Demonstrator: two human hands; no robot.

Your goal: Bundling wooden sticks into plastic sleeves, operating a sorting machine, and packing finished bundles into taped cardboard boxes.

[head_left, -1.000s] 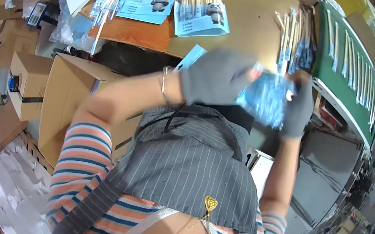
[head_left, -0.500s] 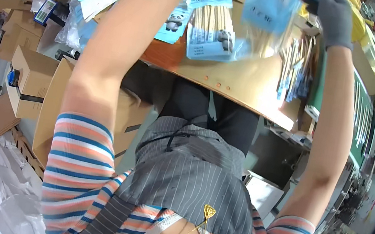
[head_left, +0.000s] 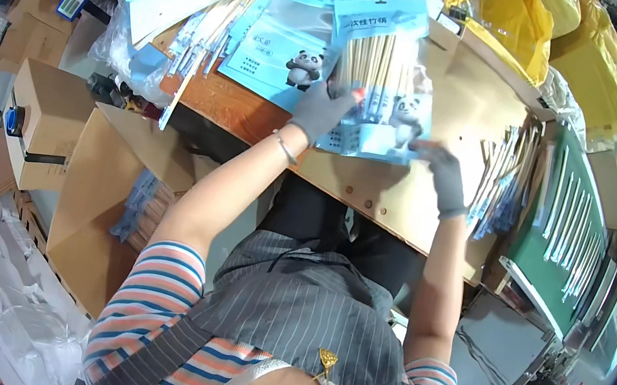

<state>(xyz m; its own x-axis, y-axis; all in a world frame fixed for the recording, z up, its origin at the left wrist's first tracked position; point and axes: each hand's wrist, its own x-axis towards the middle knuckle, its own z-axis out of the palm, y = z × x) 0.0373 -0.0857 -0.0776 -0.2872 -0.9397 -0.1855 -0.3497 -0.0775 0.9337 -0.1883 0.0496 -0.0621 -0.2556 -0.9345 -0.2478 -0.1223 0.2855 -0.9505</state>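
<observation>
A clear and blue bag of wrapped chopsticks (head_left: 379,62), printed with a panda, is held tilted up over the near part of the table. My left hand (head_left: 322,111), in a grey glove with bare fingertips, grips the bag's left side. At its lower right corner, my gloved right hand (head_left: 444,178) has its fingers closed on the edge, slightly blurred. Flat panda-printed bags (head_left: 261,62) lie overlapping to the left of my left hand. Loose wrapped chopsticks (head_left: 502,180) are piled to the right of my right hand.
More loose chopsticks (head_left: 213,30) lie left of the flat bags, one jutting past the table edge. A green belt (head_left: 540,248) carries spaced chopsticks at right. Yellow plastic bags (head_left: 516,23) stand behind. An open cardboard box (head_left: 88,217) holding a chopstick bundle (head_left: 148,202) sits lower left.
Both hands have come down from the far side of the table toward me. Two filled bags showed before; one is now between my hands. My left arm no longer covers the open box.
</observation>
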